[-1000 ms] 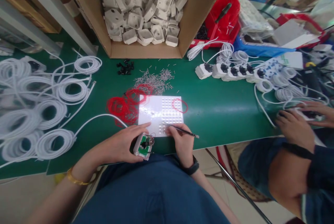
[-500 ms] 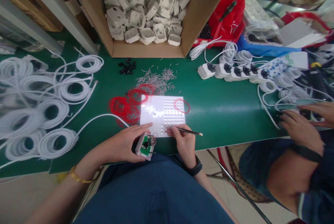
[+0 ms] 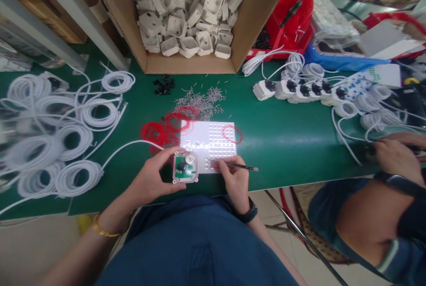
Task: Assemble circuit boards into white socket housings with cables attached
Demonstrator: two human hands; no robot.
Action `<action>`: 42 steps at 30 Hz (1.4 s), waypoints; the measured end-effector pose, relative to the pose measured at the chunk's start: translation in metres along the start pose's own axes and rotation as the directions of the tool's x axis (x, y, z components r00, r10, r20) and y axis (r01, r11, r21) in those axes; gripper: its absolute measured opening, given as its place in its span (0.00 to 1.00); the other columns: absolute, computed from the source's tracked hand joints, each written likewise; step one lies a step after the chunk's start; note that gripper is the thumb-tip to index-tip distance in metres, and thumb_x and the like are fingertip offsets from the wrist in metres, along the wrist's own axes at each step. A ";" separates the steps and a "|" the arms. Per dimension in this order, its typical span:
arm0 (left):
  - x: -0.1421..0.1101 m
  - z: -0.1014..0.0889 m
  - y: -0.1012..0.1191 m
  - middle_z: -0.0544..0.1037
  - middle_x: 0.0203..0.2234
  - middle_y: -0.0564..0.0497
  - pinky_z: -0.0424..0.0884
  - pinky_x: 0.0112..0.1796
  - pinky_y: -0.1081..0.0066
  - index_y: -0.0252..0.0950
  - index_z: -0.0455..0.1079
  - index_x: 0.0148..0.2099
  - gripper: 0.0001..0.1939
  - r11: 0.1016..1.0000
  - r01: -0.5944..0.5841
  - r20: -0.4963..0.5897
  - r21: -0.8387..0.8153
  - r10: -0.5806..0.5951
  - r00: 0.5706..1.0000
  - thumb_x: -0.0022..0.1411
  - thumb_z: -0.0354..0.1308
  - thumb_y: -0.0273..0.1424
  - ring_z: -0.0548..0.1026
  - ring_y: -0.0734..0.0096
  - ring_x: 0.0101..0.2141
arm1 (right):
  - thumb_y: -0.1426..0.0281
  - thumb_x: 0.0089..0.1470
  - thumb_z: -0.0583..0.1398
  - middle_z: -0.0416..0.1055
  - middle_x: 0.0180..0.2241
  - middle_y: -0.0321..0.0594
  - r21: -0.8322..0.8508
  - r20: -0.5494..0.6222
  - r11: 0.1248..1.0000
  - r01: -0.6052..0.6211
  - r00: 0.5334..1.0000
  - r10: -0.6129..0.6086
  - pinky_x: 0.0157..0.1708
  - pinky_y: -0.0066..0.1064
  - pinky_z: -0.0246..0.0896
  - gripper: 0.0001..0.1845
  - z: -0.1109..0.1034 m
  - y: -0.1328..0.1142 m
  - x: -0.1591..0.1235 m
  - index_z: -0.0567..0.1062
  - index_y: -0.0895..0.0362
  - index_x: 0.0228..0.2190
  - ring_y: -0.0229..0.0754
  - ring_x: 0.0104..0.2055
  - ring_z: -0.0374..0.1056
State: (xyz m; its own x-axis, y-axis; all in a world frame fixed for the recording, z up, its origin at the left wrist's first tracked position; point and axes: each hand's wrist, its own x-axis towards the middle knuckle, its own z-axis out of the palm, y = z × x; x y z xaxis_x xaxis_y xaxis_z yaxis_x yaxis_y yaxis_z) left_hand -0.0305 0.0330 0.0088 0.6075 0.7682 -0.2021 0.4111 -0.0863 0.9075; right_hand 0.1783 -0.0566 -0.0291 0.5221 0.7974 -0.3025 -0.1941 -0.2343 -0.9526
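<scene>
As an open electronics housing [image 3: 185, 175] is gripped by its edges in a part-curled left hand [image 3: 149, 175] near the worktop's front, it could be jerked loose by a tug on the white cable [image 3: 129, 144] apparently attached. A slim black-tipped tool [image 3: 246, 168] is pinched in the right hand [image 3: 237, 184] over a dotted white sheet [image 3: 196, 155]. The green worktop [image 3: 282, 144] is strewn with metal pins [image 3: 199, 101] below a far cardboard box [image 3: 189, 67], and flanked by a co-worker's hand [image 3: 396, 157] at right.

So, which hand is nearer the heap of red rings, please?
Left: the left hand is on the near side of the red rings, the right hand farther right.
</scene>
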 end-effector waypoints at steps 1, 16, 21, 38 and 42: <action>0.001 0.004 0.000 0.70 0.51 0.45 0.68 0.50 0.63 0.39 0.58 0.57 0.37 0.998 0.000 -0.075 -0.070 -0.006 0.997 0.46 0.68 0.36 0.71 0.58 0.49 | 0.64 0.48 0.65 0.76 0.26 0.38 0.019 0.004 1.000 -0.002 1.000 0.002 0.32 0.33 0.71 0.12 -0.001 0.001 0.000 0.68 0.56 0.29 0.43 0.30 0.75; 0.011 0.046 -0.024 0.67 0.52 0.44 0.64 0.54 0.59 0.40 0.58 0.58 0.36 0.992 -0.084 -0.345 -0.099 0.045 0.937 0.48 0.67 0.33 0.68 0.58 0.52 | 0.65 0.44 0.68 0.78 0.32 0.40 0.400 0.297 0.889 -0.225 0.949 0.107 0.41 0.34 0.68 0.12 0.028 -0.039 0.007 0.71 0.56 0.26 0.43 0.37 0.74; 0.010 0.046 -0.025 0.67 0.52 0.45 0.66 0.53 0.60 0.40 0.57 0.58 0.35 0.991 -0.110 -0.343 -0.077 0.078 0.936 0.49 0.66 0.33 0.69 0.59 0.51 | 0.66 0.42 0.68 0.78 0.31 0.41 0.366 0.265 0.910 -0.193 0.959 0.096 0.35 0.32 0.68 0.11 0.034 -0.040 0.008 0.72 0.56 0.26 0.42 0.33 0.73; 0.011 0.047 -0.026 0.67 0.51 0.45 0.67 0.52 0.61 0.41 0.57 0.58 0.34 0.994 -0.108 -0.342 -0.029 0.092 0.935 0.50 0.66 0.33 0.69 0.60 0.51 | 0.66 0.46 0.66 0.78 0.32 0.42 0.249 0.192 0.968 -0.019 0.981 -0.030 0.38 0.37 0.66 0.09 0.034 -0.035 0.005 0.72 0.57 0.28 0.45 0.36 0.73; 0.011 0.046 -0.024 0.67 0.51 0.45 0.67 0.52 0.60 0.41 0.57 0.58 0.35 0.995 -0.102 -0.342 -0.012 0.092 0.935 0.50 0.66 0.33 0.69 0.59 0.50 | 0.67 0.48 0.64 0.78 0.34 0.42 0.227 0.190 0.974 0.016 0.980 -0.061 0.39 0.38 0.66 0.07 0.034 -0.033 0.004 0.74 0.57 0.29 0.46 0.38 0.73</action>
State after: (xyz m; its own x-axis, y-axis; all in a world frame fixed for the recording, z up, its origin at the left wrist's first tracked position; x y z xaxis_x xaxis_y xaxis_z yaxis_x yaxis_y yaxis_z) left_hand -0.0022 0.0141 -0.0325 0.3733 0.9275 0.0206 0.3389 -0.1570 0.9276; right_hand 0.1586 -0.0266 0.0026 0.3655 0.9013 -0.2324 -0.3690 -0.0890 -0.9252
